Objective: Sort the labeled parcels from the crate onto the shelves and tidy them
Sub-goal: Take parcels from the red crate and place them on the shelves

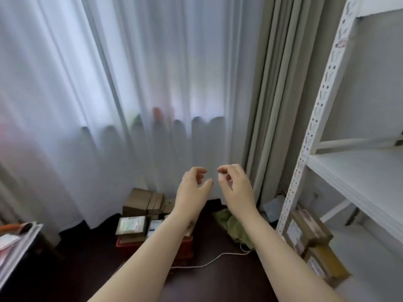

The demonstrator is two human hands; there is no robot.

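white curtains (130, 83) back the dark floor (87, 269). left hand (192, 189) and right hand (236, 190) hover empty, fingers loosely curled. parcels (130, 225) sit in the red crate (185, 247) below them; boxes (309, 232) lie on the bottom shelf (366, 253).

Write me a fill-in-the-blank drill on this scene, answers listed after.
1. The crate on the floor, full of parcels, is ____ in colour.
2. The left hand and the right hand each hold ____.
3. The crumpled cloth beside the crate is ____.
4. Both hands are raised before a white ____.
Missing words: red; nothing; green; curtain.
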